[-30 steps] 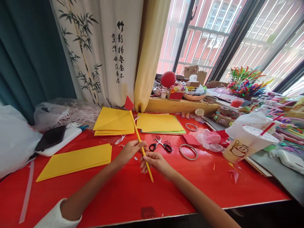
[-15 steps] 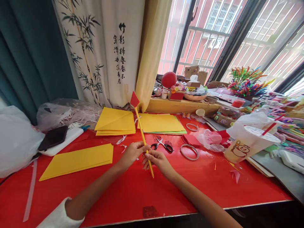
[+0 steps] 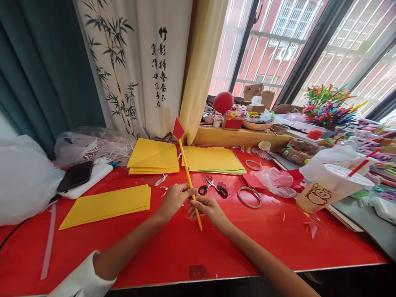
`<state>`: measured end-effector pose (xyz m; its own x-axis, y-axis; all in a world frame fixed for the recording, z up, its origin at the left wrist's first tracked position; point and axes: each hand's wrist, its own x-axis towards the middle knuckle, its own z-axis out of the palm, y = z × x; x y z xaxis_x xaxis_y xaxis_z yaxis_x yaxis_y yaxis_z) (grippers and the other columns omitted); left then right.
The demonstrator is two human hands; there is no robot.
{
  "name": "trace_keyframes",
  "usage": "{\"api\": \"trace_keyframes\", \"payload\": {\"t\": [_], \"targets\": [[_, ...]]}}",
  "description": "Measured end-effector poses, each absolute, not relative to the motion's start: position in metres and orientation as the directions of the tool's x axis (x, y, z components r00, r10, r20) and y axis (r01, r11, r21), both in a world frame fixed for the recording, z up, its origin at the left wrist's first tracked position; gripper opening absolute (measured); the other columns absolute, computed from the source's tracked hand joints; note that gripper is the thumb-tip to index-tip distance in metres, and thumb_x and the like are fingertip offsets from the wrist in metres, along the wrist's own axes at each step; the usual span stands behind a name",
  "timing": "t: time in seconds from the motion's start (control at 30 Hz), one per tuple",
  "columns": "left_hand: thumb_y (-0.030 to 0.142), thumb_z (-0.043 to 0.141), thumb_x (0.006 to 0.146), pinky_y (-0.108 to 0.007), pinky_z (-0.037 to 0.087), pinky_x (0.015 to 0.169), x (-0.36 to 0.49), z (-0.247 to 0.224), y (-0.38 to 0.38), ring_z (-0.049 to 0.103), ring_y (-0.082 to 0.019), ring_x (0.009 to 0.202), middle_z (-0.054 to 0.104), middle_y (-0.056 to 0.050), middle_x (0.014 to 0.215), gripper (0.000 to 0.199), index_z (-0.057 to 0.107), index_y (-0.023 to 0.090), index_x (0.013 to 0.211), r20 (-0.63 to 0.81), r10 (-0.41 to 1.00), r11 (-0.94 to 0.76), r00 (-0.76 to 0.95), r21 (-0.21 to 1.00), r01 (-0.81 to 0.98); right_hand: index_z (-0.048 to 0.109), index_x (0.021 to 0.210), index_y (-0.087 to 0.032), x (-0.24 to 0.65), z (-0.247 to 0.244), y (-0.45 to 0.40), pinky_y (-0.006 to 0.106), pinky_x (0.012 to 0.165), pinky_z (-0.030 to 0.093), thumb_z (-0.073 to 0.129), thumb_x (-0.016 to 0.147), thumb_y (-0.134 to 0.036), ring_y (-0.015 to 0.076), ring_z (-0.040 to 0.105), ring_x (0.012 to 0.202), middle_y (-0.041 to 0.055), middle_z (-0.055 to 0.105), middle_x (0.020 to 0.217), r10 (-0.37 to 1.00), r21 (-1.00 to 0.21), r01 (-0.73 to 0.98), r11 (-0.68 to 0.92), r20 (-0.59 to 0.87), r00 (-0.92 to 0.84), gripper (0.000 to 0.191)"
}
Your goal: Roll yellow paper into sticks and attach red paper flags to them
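Observation:
A thin yellow paper stick point(image 3: 186, 164) with a red diamond-shaped paper tip point(image 3: 178, 129) slants away from me above the red table point(image 3: 154, 260). My left hand point(image 3: 176, 199) pinches it near the lower middle. Just below, my right hand point(image 3: 208, 208) also has its fingers closed round the stick. The stick's lower end sticks out beneath both hands. Scissors point(image 3: 213, 189) with black handles lie with blades apart beyond my right hand. Yellow paper sheets point(image 3: 154, 156) are stacked behind my hands, and folded yellow paper point(image 3: 107, 207) lies to the left.
More yellow sheets point(image 3: 213, 160) lie at the back beside two tape rolls point(image 3: 250, 198). A drink cup point(image 3: 332, 187) with a red straw stands on the right. At left are a phone point(image 3: 76, 176) and a white plastic bag point(image 3: 24, 179). Craft clutter fills the window ledge.
The view has shifted a little, so the table and its things appear slightly further right. Both hands keep the same hold on the stick.

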<state>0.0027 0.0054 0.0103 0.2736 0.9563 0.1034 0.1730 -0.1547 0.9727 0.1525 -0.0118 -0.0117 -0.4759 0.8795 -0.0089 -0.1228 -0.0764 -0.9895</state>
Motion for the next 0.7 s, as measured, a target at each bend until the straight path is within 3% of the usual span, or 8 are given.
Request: {"api": "trace_keyframes", "payload": {"t": [0.7], "targets": [[0.045,0.063,0.071,-0.021,0.037,0.056,0.0079,0.0138,0.0006,0.047,-0.009,0.057,0.055,0.002,0.062,0.032,0.06,0.013,0.068,0.065,0.965,-0.075,0.254,0.997,0.031,0.059,0.075,-0.013,0.1543,-0.0083,-0.0146,0.03,0.06,0.052,0.065,0.072,-0.05,0.0135,0.064,0.056,0.0038,0.066,0.069,0.866,-0.991,-0.111,-0.073,-0.008,-0.5,0.038]]}}
